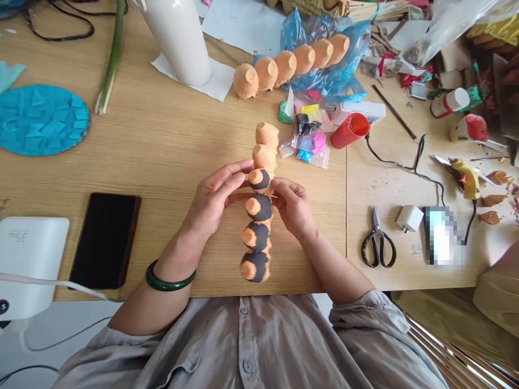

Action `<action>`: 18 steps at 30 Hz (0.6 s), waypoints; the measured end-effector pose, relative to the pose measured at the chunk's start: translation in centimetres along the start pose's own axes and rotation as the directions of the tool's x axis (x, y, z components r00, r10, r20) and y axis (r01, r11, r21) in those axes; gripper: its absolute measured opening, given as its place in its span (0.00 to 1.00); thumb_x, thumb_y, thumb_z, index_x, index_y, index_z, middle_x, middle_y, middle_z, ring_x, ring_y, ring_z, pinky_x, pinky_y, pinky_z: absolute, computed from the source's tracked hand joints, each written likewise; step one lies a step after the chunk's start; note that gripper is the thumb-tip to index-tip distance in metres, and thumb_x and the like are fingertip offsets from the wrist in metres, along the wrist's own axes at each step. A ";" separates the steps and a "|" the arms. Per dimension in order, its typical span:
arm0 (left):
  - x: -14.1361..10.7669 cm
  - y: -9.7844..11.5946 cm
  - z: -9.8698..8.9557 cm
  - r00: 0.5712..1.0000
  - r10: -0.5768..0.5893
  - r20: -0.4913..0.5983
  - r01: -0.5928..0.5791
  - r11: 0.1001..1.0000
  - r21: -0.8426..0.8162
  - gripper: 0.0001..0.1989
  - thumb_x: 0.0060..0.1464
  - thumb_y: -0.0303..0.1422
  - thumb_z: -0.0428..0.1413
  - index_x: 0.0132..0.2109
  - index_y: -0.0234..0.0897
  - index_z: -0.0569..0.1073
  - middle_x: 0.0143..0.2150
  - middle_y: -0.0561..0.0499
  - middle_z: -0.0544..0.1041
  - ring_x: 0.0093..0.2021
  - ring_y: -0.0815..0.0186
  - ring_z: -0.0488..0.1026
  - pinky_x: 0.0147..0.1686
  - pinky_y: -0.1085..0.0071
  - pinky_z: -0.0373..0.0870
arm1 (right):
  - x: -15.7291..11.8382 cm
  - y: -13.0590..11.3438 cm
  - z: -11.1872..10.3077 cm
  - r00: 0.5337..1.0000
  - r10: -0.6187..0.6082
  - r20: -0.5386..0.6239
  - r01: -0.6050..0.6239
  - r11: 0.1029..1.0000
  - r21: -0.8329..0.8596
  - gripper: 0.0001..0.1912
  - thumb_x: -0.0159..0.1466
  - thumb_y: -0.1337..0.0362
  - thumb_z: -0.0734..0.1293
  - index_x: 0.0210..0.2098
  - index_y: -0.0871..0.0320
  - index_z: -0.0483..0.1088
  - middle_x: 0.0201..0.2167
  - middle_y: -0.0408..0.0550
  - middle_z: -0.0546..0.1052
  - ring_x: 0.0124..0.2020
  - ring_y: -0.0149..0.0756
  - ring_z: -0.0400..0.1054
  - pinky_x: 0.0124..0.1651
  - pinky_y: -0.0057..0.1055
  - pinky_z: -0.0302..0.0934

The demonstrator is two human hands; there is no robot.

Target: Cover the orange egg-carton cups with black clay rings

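Note:
Between my two hands is a strip of egg-carton cups [265, 157], coated in what looks like orange clay. Black rings surround the orange tips of the cups nearer me, while the two far cups are plain orange. My left hand [217, 192] grips the strip's left side near its middle, thumb by the third cup from the far end. From the other side my right hand [294, 205] pinches the edge at about the same height. Some fingertips are hidden behind the strip. A second, all-orange strip of cups [286, 67] lies farther back, partly on a blue plastic bag [348, 70].
Small bags of coloured clay [310, 135] and a red cup [349, 131] lie beyond my right hand. Scissors [378, 240], a white plug [409, 218] and a glue gun [466, 175] are at right. A phone [106, 240] and white power bank [34, 259] sit left.

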State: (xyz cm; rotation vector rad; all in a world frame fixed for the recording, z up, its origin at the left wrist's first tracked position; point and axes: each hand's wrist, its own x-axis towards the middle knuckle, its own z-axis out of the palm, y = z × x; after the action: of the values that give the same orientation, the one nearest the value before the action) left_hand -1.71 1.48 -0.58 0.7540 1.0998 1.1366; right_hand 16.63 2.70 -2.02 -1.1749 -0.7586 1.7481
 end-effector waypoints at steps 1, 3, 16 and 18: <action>0.0 0.1 -0.1 1.000 0.020 0.012 -0.020 1.000 0.018 0.25 0.56 0.54 0.75 0.55 0.47 0.89 0.57 0.48 0.89 0.54 0.52 0.87 0.52 0.58 0.88 | 0.2 0.0 -0.1 0.999 0.019 -0.027 -0.018 0.999 0.028 0.20 0.56 0.44 0.82 0.30 0.53 0.79 0.30 0.42 0.80 0.34 0.35 0.73 0.40 0.32 0.72; -0.1 0.2 -0.2 0.997 0.073 0.030 -0.076 0.994 0.080 0.23 0.58 0.53 0.75 0.55 0.48 0.89 0.58 0.48 0.89 0.52 0.54 0.87 0.55 0.57 0.87 | 0.4 -0.2 -0.1 0.998 0.035 -0.056 -0.032 0.998 0.046 0.18 0.55 0.47 0.81 0.29 0.53 0.77 0.28 0.42 0.78 0.30 0.33 0.70 0.36 0.30 0.69; 0.0 0.1 -0.2 0.970 0.232 0.072 -0.243 0.925 0.292 0.18 0.53 0.42 0.78 0.50 0.47 0.89 0.51 0.49 0.84 0.42 0.63 0.82 0.40 0.66 0.81 | -0.4 -1.0 0.5 0.999 0.013 0.033 -0.012 1.000 -0.023 0.22 0.53 0.44 0.82 0.24 0.52 0.73 0.24 0.41 0.73 0.29 0.34 0.69 0.36 0.32 0.70; 0.0 0.1 -0.1 0.978 0.201 0.058 -0.209 0.932 0.295 0.19 0.51 0.41 0.78 0.49 0.43 0.87 0.48 0.49 0.83 0.42 0.63 0.81 0.39 0.68 0.79 | -0.5 -0.8 0.4 0.999 0.005 0.045 -0.004 1.000 -0.025 0.23 0.54 0.44 0.82 0.24 0.53 0.74 0.24 0.41 0.74 0.29 0.33 0.68 0.36 0.31 0.70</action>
State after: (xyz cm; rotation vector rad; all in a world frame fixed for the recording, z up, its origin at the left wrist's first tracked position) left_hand -1.83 1.51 -0.56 1.1413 1.2064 1.1417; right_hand 16.61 2.63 -1.04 -1.1583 -0.8067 1.7786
